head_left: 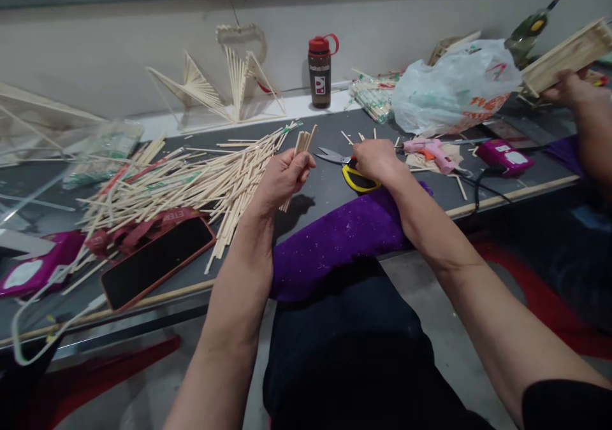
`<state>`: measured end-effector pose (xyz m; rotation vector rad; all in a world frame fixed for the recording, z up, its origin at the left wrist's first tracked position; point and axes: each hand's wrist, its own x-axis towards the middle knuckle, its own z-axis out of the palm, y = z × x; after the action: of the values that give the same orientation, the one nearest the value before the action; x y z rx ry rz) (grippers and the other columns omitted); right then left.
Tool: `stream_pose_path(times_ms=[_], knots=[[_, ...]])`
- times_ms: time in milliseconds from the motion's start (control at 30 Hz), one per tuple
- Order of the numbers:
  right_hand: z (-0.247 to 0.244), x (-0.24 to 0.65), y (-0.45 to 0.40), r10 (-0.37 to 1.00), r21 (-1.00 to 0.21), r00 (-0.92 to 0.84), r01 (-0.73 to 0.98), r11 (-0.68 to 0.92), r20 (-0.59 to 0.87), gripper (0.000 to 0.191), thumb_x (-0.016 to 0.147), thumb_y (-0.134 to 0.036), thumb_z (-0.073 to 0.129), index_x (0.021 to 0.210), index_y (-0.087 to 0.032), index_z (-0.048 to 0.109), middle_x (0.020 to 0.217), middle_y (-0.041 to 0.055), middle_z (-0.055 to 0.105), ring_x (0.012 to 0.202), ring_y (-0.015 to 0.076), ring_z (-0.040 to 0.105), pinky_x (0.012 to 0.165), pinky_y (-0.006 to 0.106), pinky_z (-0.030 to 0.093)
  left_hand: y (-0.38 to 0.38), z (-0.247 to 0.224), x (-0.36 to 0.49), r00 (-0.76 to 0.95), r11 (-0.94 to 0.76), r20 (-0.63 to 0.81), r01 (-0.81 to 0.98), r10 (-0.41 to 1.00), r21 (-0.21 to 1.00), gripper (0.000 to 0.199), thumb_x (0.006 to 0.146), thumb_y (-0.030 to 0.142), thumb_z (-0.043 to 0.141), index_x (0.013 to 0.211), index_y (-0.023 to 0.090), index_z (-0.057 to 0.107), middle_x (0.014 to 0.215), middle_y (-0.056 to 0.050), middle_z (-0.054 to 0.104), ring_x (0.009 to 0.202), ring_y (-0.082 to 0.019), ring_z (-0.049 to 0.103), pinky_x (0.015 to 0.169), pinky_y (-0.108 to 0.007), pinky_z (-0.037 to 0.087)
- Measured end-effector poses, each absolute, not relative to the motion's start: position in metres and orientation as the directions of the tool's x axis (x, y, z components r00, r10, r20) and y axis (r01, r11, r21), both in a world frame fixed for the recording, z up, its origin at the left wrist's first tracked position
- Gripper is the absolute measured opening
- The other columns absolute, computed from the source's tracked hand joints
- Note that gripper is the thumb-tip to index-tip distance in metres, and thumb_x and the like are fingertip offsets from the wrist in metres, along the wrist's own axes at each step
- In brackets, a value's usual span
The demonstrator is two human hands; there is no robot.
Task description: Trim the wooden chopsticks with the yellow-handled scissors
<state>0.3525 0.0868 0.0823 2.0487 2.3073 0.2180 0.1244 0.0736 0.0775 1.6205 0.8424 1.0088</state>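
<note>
My left hand [288,174] is closed around a small bundle of thin wooden sticks [304,141], which stand up above the thumb and poke out below the fist. On the dark tabletop, my right hand [375,159] is curled at the scissors [361,179], covering part of their black and yellow handles. Its fingertips are hidden, so what they grip cannot be seen. The blades point left, toward my left hand. Short stick pieces [347,137] lie just beyond the right hand. A purple cloth [335,239] hangs over the table edge beneath my forearms.
A large pile of sticks [191,188] spreads leftward, with a phone [157,261] in front. A pink glue gun [433,153] and magenta box [504,157] lie right. Behind stand a bottle [320,76] and plastic bag [454,89]. Another person's hand [571,89] holds a wooden piece [567,57].
</note>
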Motion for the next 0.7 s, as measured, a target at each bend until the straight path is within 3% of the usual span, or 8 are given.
stream_pose_path(times_ms=[200,333,400,467,567,633,700], knots=[[0.074,0.352,0.095,0.993,0.150,-0.115,0.982,0.111,0.021,0.043,0.087,-0.017,0.049,0.129,-0.014,0.059,0.110,0.0199,0.072,0.102,0.0322,0.068,0.078,0.037,0.049,0.072,0.080,0.123,0.374,-0.174,0.169,-0.019,0.912,0.984,0.025,0.095,0.040,0.053,0.081,0.020,0.057,0.054,0.006,0.043,0.037,-0.003,0.030,0.034,-0.018,0.021],[0.071,0.357,0.092,0.986,0.046,-0.094,0.995,0.088,0.137,0.048,0.085,-0.014,0.048,0.133,-0.012,0.054,0.112,0.0214,0.070,0.098,0.0333,0.068,0.078,0.041,0.048,0.073,0.081,0.122,0.347,-0.174,0.175,-0.034,0.922,0.984,0.026,0.096,0.041,0.053,0.080,0.020,0.056,0.053,0.007,0.042,0.037,-0.004,0.032,0.034,-0.018,0.023],[0.071,0.360,0.091,0.969,-0.105,-0.055,0.991,0.082,0.239,0.048,0.084,-0.013,0.048,0.131,-0.011,0.055,0.110,0.0206,0.069,0.097,0.0327,0.067,0.079,0.043,0.048,0.074,0.080,0.121,0.326,-0.188,0.192,-0.045,0.925,0.981,0.026,0.096,0.041,0.052,0.080,0.020,0.056,0.054,0.007,0.042,0.037,-0.003,0.033,0.035,-0.018,0.024],[0.073,0.362,0.090,0.959,-0.363,0.014,0.927,0.094,0.284,0.044,0.083,-0.018,0.052,0.127,-0.012,0.057,0.102,0.0167,0.070,0.093,0.0301,0.066,0.079,0.043,0.050,0.075,0.079,0.121,0.297,-0.206,0.213,-0.053,0.931,0.977,0.027,0.096,0.041,0.052,0.079,0.020,0.055,0.054,0.007,0.043,0.037,-0.003,0.032,0.034,-0.018,0.024],[0.078,0.366,0.090,0.975,-0.768,0.054,0.626,0.135,0.216,0.045,0.079,-0.029,0.062,0.121,-0.014,0.059,0.092,0.0097,0.068,0.082,0.0241,0.066,0.071,0.038,0.052,0.078,0.078,0.121,0.251,-0.228,0.232,-0.048,0.940,0.973,0.029,0.096,0.044,0.052,0.079,0.020,0.054,0.053,0.007,0.042,0.036,-0.003,0.031,0.034,-0.018,0.024],[0.081,0.368,0.088,0.985,-0.914,-0.005,0.374,0.160,0.170,0.052,0.074,-0.033,0.068,0.122,-0.016,0.058,0.092,0.0077,0.067,0.077,0.0207,0.065,0.064,0.035,0.053,0.080,0.077,0.120,0.225,-0.240,0.244,-0.048,0.943,0.970,0.030,0.096,0.046,0.052,0.080,0.020,0.054,0.053,0.007,0.042,0.036,-0.003,0.030,0.033,-0.017,0.024],[0.084,0.368,0.085,0.985,-0.972,-0.084,0.173,0.161,0.148,0.057,0.071,-0.033,0.072,0.124,-0.018,0.056,0.092,0.0069,0.068,0.073,0.0178,0.065,0.057,0.030,0.051,0.081,0.077,0.119,0.195,-0.253,0.259,-0.054,0.946,0.966,0.031,0.096,0.046,0.053,0.079,0.020,0.054,0.052,0.008,0.042,0.035,-0.003,0.030,0.033,-0.017,0.024]])
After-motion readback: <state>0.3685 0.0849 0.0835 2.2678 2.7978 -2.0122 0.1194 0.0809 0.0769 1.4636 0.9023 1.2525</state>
